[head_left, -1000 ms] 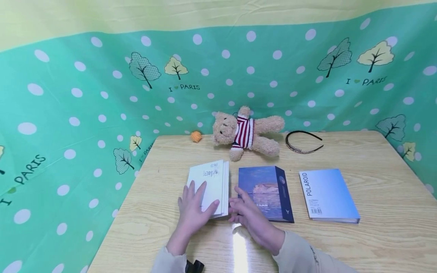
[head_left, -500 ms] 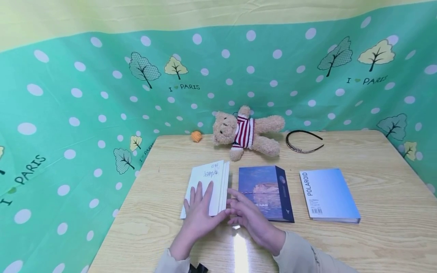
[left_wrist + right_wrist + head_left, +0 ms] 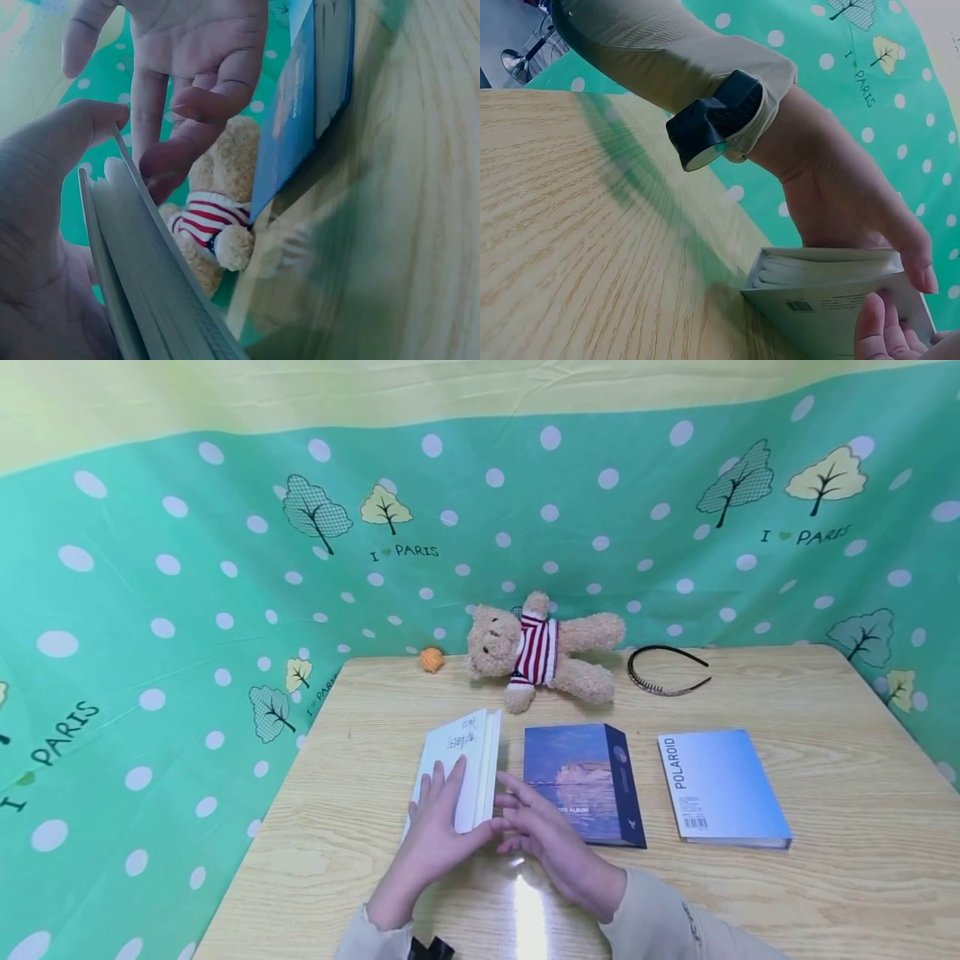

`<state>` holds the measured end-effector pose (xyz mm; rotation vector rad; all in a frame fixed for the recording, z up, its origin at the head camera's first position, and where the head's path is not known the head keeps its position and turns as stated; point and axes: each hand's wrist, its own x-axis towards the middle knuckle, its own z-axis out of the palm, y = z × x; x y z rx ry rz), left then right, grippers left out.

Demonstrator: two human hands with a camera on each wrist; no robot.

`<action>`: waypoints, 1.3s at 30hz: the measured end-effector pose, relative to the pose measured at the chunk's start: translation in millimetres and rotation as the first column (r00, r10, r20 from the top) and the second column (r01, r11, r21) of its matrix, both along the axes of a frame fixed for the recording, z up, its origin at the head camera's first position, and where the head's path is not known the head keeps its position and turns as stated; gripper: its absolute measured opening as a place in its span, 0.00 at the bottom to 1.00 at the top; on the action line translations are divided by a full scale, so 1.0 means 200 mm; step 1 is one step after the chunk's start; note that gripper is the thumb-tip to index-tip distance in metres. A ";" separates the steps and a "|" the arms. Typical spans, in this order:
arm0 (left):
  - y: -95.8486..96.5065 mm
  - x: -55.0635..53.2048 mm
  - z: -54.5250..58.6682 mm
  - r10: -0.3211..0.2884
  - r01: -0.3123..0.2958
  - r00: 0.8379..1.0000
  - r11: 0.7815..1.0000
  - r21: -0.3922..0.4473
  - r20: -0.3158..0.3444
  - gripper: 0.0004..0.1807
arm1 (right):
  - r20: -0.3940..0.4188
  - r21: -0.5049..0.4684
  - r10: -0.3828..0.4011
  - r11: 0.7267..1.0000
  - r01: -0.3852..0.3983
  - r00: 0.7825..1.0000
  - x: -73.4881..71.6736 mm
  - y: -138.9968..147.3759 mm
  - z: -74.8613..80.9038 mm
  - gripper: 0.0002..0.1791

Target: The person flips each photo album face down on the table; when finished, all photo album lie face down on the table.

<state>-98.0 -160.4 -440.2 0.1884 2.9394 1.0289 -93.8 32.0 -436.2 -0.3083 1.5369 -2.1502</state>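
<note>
A white hardcover book (image 3: 474, 772) with handwritten-style dark characters is tilted up, its right side off the table. My left hand (image 3: 429, 856) grips it, fingers spread over the front cover and thumb bent at the edge of the other cover. In the left wrist view its page block (image 3: 150, 259) shows between slightly parted covers. My right hand (image 3: 551, 839) has loosely bent fingers close beside the book's right edge; in the right wrist view these fingers overlap the back cover (image 3: 821, 322), which bears a barcode. A blue photo album (image 3: 577, 777) lies partly behind my right hand.
Further right lies a blue-and-white POLAROID album (image 3: 723, 789). Along the back are a teddy bear (image 3: 538, 652) in a striped shirt, a black headband (image 3: 637, 672) and a small orange ball (image 3: 431, 660). A green dotted cloth (image 3: 487, 510) borders the table.
My left hand has shifted right, and its thumb has moved onto the book's right edge. The book has tilted up on that side. My right hand has edged slightly left toward it.
</note>
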 end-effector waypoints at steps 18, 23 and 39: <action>-0.04 0.00 0.05 -0.098 0.089 0.995 0.935 0.343 0.009 0.48 | 0.015 0.041 0.037 0.998 -0.038 0.999 -0.01 -0.03 -0.03 0.33; -0.06 0.00 0.07 -0.077 0.042 0.995 0.890 0.454 0.059 0.43 | -0.009 0.085 0.068 0.994 -0.067 0.998 0.00 -0.05 -0.08 0.36; -0.14 -0.01 0.14 0.013 -0.050 0.998 0.762 0.646 0.063 0.36 | -0.030 0.181 0.090 0.980 -0.083 0.996 0.00 -0.10 -0.16 0.42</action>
